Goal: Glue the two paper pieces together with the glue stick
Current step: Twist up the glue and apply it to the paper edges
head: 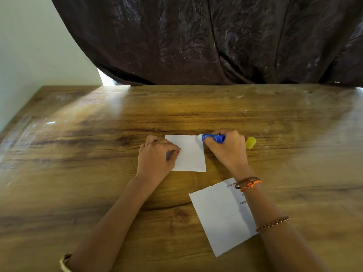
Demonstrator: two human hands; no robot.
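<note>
A small white paper piece (pixel 191 154) lies on the wooden table (pixel 98 154). My left hand (pixel 157 157) presses on its left edge, fingers curled on the sheet. My right hand (pixel 227 148) grips a blue glue stick (pixel 213 138), held sideways with its white tip touching the paper's far right corner. A second, larger white paper piece (pixel 220 216) with printed numbers lies nearer to me, partly under my right forearm.
The yellow cap (pixel 250 142) of the glue stick lies on the table just right of my right hand. A dark patterned curtain (pixel 216 40) hangs behind the table's far edge. A pale wall is at the left.
</note>
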